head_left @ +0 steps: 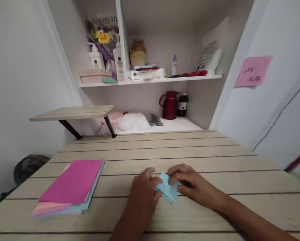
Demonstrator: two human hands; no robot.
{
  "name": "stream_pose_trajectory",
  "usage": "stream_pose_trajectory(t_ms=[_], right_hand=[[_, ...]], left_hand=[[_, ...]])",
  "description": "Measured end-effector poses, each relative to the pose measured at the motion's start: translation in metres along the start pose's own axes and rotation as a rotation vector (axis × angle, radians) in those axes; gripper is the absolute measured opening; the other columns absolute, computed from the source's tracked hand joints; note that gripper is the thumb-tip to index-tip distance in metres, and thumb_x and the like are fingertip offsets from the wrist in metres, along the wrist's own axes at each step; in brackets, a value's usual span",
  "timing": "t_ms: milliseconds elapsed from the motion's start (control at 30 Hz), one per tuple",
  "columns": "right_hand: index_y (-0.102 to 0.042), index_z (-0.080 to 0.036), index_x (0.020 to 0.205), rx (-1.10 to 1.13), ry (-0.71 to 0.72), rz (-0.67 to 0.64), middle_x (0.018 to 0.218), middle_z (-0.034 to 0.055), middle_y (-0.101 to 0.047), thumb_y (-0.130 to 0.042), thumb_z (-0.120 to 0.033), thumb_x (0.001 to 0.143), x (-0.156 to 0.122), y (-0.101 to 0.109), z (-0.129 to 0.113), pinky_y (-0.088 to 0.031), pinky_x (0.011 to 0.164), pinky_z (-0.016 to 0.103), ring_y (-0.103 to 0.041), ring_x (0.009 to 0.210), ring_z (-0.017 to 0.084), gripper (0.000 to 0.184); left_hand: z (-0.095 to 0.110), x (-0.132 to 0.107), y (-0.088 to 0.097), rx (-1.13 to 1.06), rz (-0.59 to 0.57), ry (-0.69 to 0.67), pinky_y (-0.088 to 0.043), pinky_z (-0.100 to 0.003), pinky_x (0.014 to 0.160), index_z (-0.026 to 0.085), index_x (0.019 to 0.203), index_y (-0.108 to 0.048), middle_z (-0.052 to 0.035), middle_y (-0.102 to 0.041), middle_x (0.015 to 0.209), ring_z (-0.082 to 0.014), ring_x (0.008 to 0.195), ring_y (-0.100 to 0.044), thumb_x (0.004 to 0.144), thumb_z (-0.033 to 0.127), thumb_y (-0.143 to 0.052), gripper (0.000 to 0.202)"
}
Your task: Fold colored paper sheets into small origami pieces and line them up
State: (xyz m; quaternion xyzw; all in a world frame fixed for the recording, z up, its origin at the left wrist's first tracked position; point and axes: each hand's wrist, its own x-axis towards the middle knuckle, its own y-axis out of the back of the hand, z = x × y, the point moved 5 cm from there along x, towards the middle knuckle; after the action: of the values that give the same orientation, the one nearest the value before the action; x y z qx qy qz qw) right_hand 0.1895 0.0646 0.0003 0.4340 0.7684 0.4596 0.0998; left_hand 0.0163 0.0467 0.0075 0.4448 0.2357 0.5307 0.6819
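A small folded piece of light blue paper [168, 190] lies on the wooden table [165, 150] near its front. My left hand [144, 192] rests on the paper's left side with its fingers curled and pressing on it. My right hand [190, 183] comes in from the right, fingertips pinched together on the paper's upper right part. To the left lies a stack of coloured paper sheets [71, 187] with a magenta sheet on top, untouched.
A small raised wooden shelf [73, 113] stands at the table's back left. Behind it, white shelves hold a red jug [169, 104], a dark bottle [182, 104], lotion bottles [96, 58], boxes and a flower bouquet. A pink sticky note [252, 71] hangs on the right wall.
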Motion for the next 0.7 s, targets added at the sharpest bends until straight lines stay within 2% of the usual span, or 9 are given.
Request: stream_pose_trajectory(t_ms=[100,200,333,533,700], right_hand=[[-0.065,-0.027,0.094,0.001,-0.008,0.002,0.116,0.0034,-0.060,-0.063,-0.020,0.083,-0.002,0.005,-0.002,-0.036,0.098,0.040,-0.051,0.112,0.023,0.014],[-0.064,-0.026,0.094,0.005,-0.017,0.001,0.116,0.0038,-0.060,-0.062,-0.017,0.081,-0.002,0.006,-0.002,-0.036,0.098,0.040,-0.051,0.113,0.023,0.016],[-0.063,-0.026,0.096,0.016,-0.019,0.009,0.119,0.0041,-0.058,-0.063,-0.013,0.078,-0.001,0.004,0.000,-0.035,0.099,0.041,-0.049,0.115,0.024,0.022],[-0.063,-0.025,0.089,0.057,-0.032,0.035,0.115,0.0040,-0.059,-0.060,-0.021,0.085,0.000,0.006,0.002,-0.035,0.098,0.041,-0.051,0.112,0.023,0.006],[-0.063,-0.025,0.085,0.096,-0.024,0.030,0.114,0.0026,-0.060,-0.059,-0.015,0.084,0.001,0.008,0.003,-0.035,0.099,0.040,-0.053,0.111,0.021,0.010]], left_hand=[[0.004,-0.004,-0.001,0.003,0.002,0.048,-0.037,-0.039,0.095,0.027,0.085,-0.071,-0.0030,-0.054,0.131,-0.0222,0.112,-0.055,0.074,0.014,-0.065,0.018],[0.004,-0.005,-0.001,-0.016,0.008,0.084,-0.036,-0.038,0.094,0.026,0.080,-0.070,-0.0022,-0.059,0.123,-0.0224,0.113,-0.054,0.073,0.015,-0.065,0.014],[0.003,-0.004,-0.001,-0.035,0.016,0.062,-0.035,-0.039,0.091,0.026,0.093,-0.067,-0.0010,-0.064,0.109,-0.0226,0.106,-0.054,0.073,0.019,-0.066,0.021],[0.008,-0.004,0.001,-0.017,-0.019,0.109,-0.033,-0.042,0.093,0.030,0.113,-0.062,-0.0041,-0.062,0.113,-0.0271,0.109,-0.051,0.071,0.028,-0.069,0.042],[0.012,-0.004,-0.003,-0.024,-0.060,0.060,-0.030,-0.044,0.098,0.035,0.107,-0.067,-0.0036,-0.058,0.119,-0.0286,0.116,-0.047,0.066,0.033,-0.076,0.042]])
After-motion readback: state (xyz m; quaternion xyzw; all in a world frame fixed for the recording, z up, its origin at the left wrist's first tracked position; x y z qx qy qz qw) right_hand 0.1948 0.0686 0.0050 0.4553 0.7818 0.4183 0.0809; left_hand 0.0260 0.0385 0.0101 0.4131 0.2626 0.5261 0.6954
